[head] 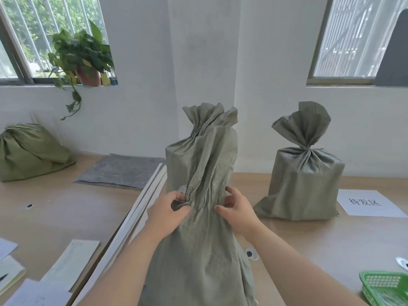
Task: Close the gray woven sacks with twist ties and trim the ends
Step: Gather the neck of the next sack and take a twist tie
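A gray-green woven sack (205,250) stands right in front of me, its long top part rising upright and loosely creased. My left hand (170,212) pinches the gathered fabric on the neck's left side. My right hand (237,208) grips the neck's right side. Behind it stands a second sack (176,164) with a bunched, ruffled mouth. To the right a third sack (306,180) stands upright with its neck cinched tight. No twist tie shows in my hands.
A white paper label (368,203) lies beside the right sack. A green plastic basket (386,286) sits at the bottom right corner. Another sack (31,151) slumps at the far left, with gray flat sheets (121,171) and papers (72,261) on the left table.
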`<state>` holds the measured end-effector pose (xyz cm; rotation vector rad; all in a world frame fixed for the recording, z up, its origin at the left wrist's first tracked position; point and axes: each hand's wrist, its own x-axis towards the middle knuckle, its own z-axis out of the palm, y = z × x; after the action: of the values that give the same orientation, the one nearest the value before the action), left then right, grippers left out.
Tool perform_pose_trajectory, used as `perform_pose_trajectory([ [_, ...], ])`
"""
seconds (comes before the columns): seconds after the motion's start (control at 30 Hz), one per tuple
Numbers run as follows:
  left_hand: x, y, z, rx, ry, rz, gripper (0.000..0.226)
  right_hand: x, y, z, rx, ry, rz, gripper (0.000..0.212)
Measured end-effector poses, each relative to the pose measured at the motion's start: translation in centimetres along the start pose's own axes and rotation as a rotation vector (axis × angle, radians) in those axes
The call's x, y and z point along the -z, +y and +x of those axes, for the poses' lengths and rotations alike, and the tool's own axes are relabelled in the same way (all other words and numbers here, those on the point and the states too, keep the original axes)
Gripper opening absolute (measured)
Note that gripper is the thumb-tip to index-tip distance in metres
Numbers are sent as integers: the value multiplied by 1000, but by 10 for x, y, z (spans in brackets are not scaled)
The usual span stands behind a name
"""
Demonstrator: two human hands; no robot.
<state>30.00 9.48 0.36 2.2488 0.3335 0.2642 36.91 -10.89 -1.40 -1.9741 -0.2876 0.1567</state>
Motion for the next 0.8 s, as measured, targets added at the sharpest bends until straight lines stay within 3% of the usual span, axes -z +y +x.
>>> perform_pose_trajectory([
  [0.1,0,-4,-2,22,-19,-54,21,-2,1,-2,20,-7,-16,47],
  [0.2,1,-4,-6,-14,-9,-104,13,-3,2,-5,47,-6,13,28],
  [0.43,7,7,-22,-26,-27,-346,40,1,-5,-24,81,-3,52,23],
  [0.6,9,17,-32,-25,-51,-308,14,10,-11,-40,127,-12,41,13],
  [0.8,7,30,-49,-70,-18,-347,4,25,-14,-62,158,24,108,5],
])
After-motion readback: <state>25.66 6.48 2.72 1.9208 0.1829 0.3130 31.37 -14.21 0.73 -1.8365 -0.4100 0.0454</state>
